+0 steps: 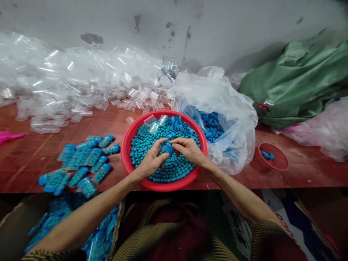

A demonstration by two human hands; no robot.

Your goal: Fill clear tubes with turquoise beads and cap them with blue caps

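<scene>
Left hand: fingers pinching blue cap over beads in red bowl. Right hand: fingers bent at cap's two-o'clock edge; cannot tell whether gripping. From bowl: bead-filled tubes at nine o'clock, plastic bag at two, red basket at three.

Single view from a camera on the person's head, facing forward and down across the surface to the wall behind. The hands appear near the centre, at close range; the forearms extend from the lower corners, with clothing nearest, along the bottom edge.
</scene>
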